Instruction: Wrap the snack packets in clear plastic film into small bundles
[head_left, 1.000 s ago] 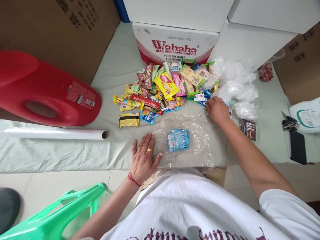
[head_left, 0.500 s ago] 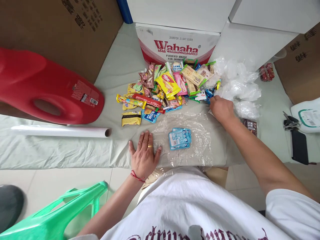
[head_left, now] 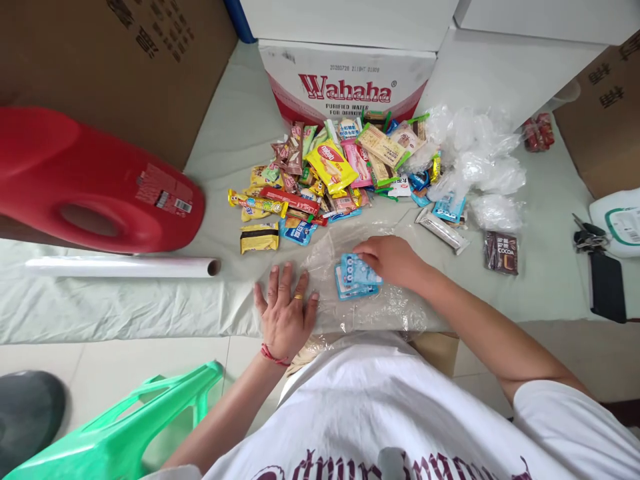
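My left hand (head_left: 284, 313) lies flat with fingers spread at the left side of a clear plastic sheet (head_left: 400, 313). My right hand (head_left: 393, 259) pinches the edge of a blue snack packet (head_left: 361, 271) over the sheet. Beneath it, more blue packets (head_left: 350, 293) lie in a small overlapping stack. A mixed pile of wrapped snacks (head_left: 333, 170) is heaped beyond the sheet. To the right of my right hand are a silver-wrapped bar (head_left: 440, 230) and another blue packet (head_left: 450, 208).
Crumpled clear plastic (head_left: 475, 153) and a brown cocoa packet (head_left: 501, 253) are at the right. A red jug (head_left: 115, 180) and a film roll (head_left: 120, 267) lie left. The Wahaha carton (head_left: 345, 80) stands behind. Keys (head_left: 590, 233) lie far right; a green stool (head_left: 120, 427) stands below.
My right hand has moved left from the right end of the snack pile to the sheet, with a blue packet in its fingers. My left hand stays flat.
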A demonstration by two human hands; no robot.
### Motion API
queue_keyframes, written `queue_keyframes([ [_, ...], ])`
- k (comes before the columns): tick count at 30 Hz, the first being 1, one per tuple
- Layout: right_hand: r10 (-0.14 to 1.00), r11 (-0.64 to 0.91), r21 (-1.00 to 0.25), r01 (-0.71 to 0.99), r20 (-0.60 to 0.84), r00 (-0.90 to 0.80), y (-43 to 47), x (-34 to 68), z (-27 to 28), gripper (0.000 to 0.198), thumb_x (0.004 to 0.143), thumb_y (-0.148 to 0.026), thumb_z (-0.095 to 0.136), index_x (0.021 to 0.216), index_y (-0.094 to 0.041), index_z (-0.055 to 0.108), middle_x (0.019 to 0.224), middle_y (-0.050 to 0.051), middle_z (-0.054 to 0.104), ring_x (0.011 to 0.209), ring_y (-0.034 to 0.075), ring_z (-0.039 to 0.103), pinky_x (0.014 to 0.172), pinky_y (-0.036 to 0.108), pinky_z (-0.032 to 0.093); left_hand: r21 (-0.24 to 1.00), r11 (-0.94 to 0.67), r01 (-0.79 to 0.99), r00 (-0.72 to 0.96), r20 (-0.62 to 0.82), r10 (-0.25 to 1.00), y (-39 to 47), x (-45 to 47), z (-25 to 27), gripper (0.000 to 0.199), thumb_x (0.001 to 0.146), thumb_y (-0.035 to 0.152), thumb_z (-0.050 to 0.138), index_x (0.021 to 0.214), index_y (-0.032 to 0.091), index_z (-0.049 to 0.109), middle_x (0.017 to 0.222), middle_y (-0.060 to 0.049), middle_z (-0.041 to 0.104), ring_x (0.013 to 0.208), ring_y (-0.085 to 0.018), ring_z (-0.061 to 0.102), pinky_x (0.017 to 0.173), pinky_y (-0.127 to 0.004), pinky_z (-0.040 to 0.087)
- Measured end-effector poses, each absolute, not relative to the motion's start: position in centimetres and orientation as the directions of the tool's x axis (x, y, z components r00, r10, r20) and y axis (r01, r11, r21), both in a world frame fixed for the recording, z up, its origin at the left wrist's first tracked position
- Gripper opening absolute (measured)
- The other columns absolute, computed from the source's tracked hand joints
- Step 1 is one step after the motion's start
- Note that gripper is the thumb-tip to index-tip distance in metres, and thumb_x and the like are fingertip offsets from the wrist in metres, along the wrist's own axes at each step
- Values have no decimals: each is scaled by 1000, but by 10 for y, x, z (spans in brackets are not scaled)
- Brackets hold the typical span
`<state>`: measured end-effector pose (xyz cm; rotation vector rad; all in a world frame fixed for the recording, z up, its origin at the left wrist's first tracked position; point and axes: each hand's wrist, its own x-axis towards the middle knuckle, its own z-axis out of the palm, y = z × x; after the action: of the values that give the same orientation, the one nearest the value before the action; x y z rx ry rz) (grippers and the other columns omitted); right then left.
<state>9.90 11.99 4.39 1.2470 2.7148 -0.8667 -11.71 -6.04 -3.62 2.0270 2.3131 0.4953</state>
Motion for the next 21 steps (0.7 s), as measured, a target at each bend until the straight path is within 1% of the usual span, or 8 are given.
queue_keyframes([
  [2,703,547,-409,731,-250,-666,112,95,44,30,103,-28,53,124,-24,75,128,8,71,104,23,71,83,30,52,278,125,952,-181,186,966,-59,-117,-35,54,103,39,52,154,22,54,168,-16,38,161,-36,24,129,-64,13],
  [5,706,595,-464,657,-89,-702,91,116,50,35,104,-35,53,133,-23,69,136,12,65,110,25,68,89,35,54,317,154,936,-218,177,960,-60,-118,-34,61,102,38,51,160,21,43,168,-18,38,161,-38,24,128,-66,15],
  [7,632,683,-517,516,65,-772,68,143,52,41,103,-47,57,136,-25,66,133,13,66,117,27,65,99,42,54,334,149,931,-219,182,959,-61,-120,-34,66,101,38,53,163,19,38,169,-19,34,161,-39,22,128,-67,15],
  [10,499,804,-458,379,172,-850,25,181,39,70,91,-61,70,150,-25,54,139,15,65,125,34,60,110,58,47,330,82,941,-156,204,967,-63,-126,-36,64,98,37,60,160,29,45,171,-15,33,161,-39,21,128,-67,11],
  [12,491,829,-392,399,169,-854,1,197,23,68,93,-48,73,153,-25,49,141,14,65,128,34,59,116,64,42,315,12,949,-82,211,974,-64,-129,-36,54,97,34,63,150,39,56,169,-8,38,161,-38,22,128,-68,6],
  [14,559,803,-359,475,177,-810,-14,203,7,54,96,-27,69,149,-28,54,137,12,68,126,31,60,115,61,45,306,-37,951,-32,215,976,-61,-129,-34,49,96,33,64,144,42,61,166,-7,44,161,-38,24,128,-68,4],
  [18,665,725,-425,543,226,-711,-16,195,-5,34,96,-11,60,123,-30,70,124,9,73,113,28,65,97,49,59,324,-80,943,-3,248,969,-42,-122,-23,56,94,42,66,147,23,58,158,-18,52,156,-39,34,128,-66,11],
  [21,658,701,-539,467,237,-715,-1,184,5,27,99,-13,55,113,-27,72,120,9,73,97,22,69,85,40,61,383,-101,918,10,233,972,-21,-120,-18,37,98,41,57,122,18,72,123,-16,76,132,-34,62,123,-57,28],
])
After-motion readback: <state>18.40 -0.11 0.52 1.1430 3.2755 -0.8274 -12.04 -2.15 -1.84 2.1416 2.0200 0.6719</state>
